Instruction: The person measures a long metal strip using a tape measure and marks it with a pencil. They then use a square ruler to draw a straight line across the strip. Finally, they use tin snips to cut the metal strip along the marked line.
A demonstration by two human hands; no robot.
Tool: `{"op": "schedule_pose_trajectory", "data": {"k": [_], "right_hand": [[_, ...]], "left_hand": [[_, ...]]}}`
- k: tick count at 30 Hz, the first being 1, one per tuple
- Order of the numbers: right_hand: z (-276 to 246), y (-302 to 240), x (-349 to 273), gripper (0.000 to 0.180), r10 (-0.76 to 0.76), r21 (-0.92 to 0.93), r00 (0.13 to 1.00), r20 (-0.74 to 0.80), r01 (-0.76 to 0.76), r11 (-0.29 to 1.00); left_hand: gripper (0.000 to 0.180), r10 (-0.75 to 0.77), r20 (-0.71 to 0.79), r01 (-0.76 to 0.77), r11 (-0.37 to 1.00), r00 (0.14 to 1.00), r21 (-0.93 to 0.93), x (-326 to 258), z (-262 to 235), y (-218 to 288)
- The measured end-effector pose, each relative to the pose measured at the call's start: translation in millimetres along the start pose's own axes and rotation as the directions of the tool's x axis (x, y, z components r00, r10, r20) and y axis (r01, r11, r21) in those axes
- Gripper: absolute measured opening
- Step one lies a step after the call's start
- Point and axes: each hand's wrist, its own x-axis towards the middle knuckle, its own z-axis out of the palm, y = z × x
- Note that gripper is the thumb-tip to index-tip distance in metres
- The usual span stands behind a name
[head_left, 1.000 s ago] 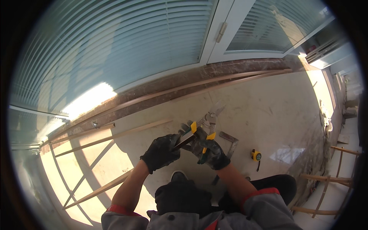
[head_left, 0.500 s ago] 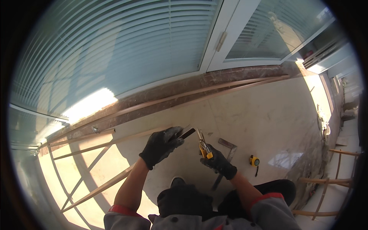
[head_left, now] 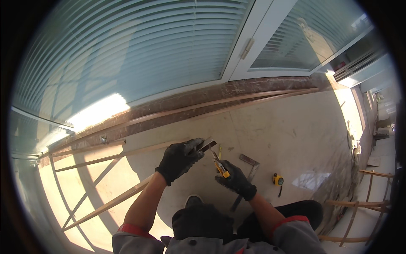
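My left hand [head_left: 179, 158], in a black glove, is closed around a long wood-coloured strip [head_left: 120, 197] near its far end. The strip runs back toward the lower left, behind my forearm, and its dark end [head_left: 208, 146] sticks out past my fingers. In my gloved right hand [head_left: 237, 182] is a pair of yellow-handled snips [head_left: 222, 169]. Their metal jaws point up beside the strip's end; whether they touch it I cannot tell. An L-shaped metal square [head_left: 253, 167] lies on the floor, partly hidden by my right hand.
A yellow tape measure [head_left: 277, 180] lies to the right. Other long strips [head_left: 169, 114] rest on the floor [head_left: 287, 122] along the stone sill below the glazed door with blinds [head_left: 148, 46]. Wooden frame pieces [head_left: 353, 204] stand at the right edge.
My right hand and the snips have shifted slightly left and down, and the jaws are now nearer the strip's end and look closer together. My left hand keeps its hold.
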Motion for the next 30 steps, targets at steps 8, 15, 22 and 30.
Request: {"op": "schedule_pose_trajectory", "data": {"k": [8, 15, 22, 30], "right_hand": [[-1, 14, 2, 0.069, -0.033, -0.069, 0.999, -0.024, 0.032, 0.997], [-3, 5, 7, 0.069, -0.07, -0.088, 0.998, 0.008, 0.07, 0.994], [-8, -4, 6, 0.068, -0.073, -0.152, 0.997, -0.003, 0.072, 0.986], [-11, -7, 7, 0.066, -0.027, -0.075, 0.998, 0.056, 0.031, 0.997]], "left_hand": [[0.043, 0.004, 0.02, -0.002, 0.998, 1.0, -0.069, 1, -1, -4], [0.044, -0.111, 0.149, 0.149, 0.951, 0.983, -0.271, 4, 0, -9], [0.044, -0.139, 0.175, 0.185, 0.942, 0.975, -0.281, 3, -1, -12], [0.04, -0.117, 0.225, 0.202, 0.893, 0.967, -0.402, 8, -1, -20]]}}
